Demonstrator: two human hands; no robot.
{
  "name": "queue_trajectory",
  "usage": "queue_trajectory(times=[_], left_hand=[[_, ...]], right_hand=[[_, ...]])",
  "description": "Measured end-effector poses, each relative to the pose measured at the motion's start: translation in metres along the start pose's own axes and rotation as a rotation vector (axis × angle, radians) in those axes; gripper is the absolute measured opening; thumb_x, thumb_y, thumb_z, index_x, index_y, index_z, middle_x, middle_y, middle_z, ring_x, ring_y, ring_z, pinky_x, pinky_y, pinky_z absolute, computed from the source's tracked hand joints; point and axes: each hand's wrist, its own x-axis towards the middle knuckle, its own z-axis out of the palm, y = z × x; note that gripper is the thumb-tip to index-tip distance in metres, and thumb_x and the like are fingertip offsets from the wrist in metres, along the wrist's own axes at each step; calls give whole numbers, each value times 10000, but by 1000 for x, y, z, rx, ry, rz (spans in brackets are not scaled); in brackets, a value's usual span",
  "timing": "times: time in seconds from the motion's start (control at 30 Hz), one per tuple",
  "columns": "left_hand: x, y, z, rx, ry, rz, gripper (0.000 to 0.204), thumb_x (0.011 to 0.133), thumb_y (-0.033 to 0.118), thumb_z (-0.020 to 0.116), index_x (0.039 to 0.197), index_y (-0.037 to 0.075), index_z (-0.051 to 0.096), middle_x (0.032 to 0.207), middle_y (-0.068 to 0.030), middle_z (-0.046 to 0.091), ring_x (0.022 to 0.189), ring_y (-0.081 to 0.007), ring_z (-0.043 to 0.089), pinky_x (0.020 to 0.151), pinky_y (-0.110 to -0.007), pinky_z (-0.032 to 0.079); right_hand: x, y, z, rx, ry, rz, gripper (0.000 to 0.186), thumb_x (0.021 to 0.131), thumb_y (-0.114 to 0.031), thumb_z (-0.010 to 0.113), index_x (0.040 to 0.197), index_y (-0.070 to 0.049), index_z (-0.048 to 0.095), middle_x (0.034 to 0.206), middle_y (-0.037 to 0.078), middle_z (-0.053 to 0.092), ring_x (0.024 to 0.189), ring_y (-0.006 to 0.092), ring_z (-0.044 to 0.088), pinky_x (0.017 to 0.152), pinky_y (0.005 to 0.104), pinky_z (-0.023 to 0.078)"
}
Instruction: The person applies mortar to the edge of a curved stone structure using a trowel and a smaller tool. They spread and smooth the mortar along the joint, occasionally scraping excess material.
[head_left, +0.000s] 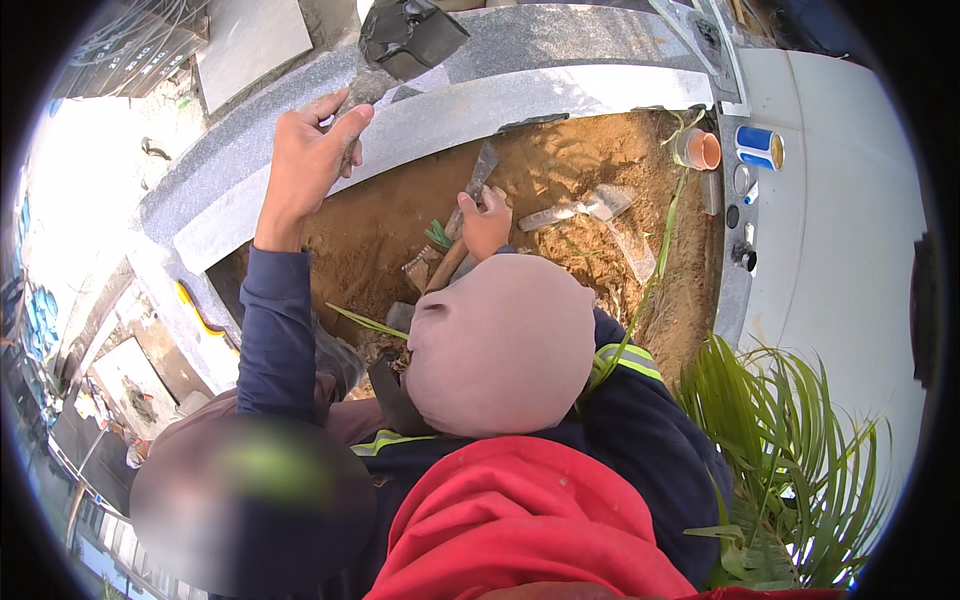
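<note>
My left hand, raised over the pale stone edge, is closed round the grey, dirt-caked handle of a hand tool. A broad dark blade-like piece shows beyond that handle, and it seems to belong to the tool. Low over the brown soil, my right hand grips a narrow flat-bladed hand tool, its blade pointing away from me. A wood-coloured stick lies just below this hand; I cannot tell whether it joins the tool. A rounded mauve form, seemingly my knee, hides the right forearm.
Stone slabs border the soil. Clear plastic scraps lie right of my right hand. An orange pipe end and a blue-gold can stand at the right edge. Palm leaves rise at lower right. A yellow-handled tool rests left.
</note>
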Motion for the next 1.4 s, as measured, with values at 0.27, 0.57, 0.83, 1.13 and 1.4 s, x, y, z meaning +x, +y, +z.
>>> queue_trajectory(times=[0.27,0.57,0.83,1.13,1.4], left_hand=[[-2,3,-10,13,35,35,630,890,285,722,1296,-165,550,566,-40,587,476,-65,512,447,-225,388],[-8,11,-11,183,29,94,638,881,311,729,1274,-166,570,610,-49,616,523,-75,542,491,-235,435],[-9,7,-15,345,82,368,578,898,285,716,1244,-160,590,923,-108,657,655,-86,581,580,-268,481],[-9,0,-17,177,72,201,555,909,236,719,1287,-143,572,737,-62,645,571,-61,534,512,-229,431],[1,-1,-40,47,203,216,680,863,348,739,1295,-148,566,575,-51,623,510,-53,549,482,-214,435]], right_hand=[[38,-98,-116,-46,-81,-506,443,935,-169,656,1296,73,568,1128,181,619,999,310,620,902,386,492],[86,-235,-152,-226,-120,-1122,348,921,-136,676,1229,22,643,1058,195,654,936,359,640,816,385,514],[93,-244,-137,-322,-197,-1106,318,929,-149,664,1203,10,655,1022,152,645,894,344,638,764,391,517],[67,-217,-144,-421,-430,-931,339,945,-143,632,1237,29,623,1046,168,624,939,370,623,806,397,503],[35,-77,-84,407,-857,-35,473,980,-144,627,1369,82,483,1245,128,615,1158,201,614,978,312,485]])
